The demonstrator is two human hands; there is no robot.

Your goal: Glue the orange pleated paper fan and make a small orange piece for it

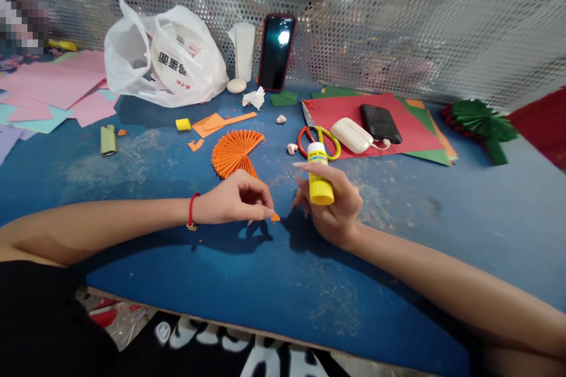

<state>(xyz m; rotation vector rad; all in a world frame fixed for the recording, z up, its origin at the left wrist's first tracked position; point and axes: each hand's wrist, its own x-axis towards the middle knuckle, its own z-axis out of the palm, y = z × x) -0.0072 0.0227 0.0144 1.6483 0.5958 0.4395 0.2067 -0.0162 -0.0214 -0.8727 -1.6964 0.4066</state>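
Note:
My left hand [241, 197] is closed, thumb and finger pinching a small orange paper scrap [275, 217] just above the blue table. Just beyond that hand lies a pleated orange paper fan [234, 153], folded into a partial circle with a gap at its right. A glue stick [319, 174] with a white top and yellow base is gripped in my right hand [333, 203], tilted away from me. The yellow glue cap [183, 124] rests apart, left of the fan. Near it are cut orange paper strips [216, 123].
Scissors [321, 135] lie partly on red paper [345, 112], beside a white case [352, 134] and black wallet-like object [380, 123]. A phone [276, 53] leans on the mesh wall. Left are a white plastic bag [172, 59], pink paper [66, 82] and a lighter [108, 140]; right, a green folded-paper piece [481, 123].

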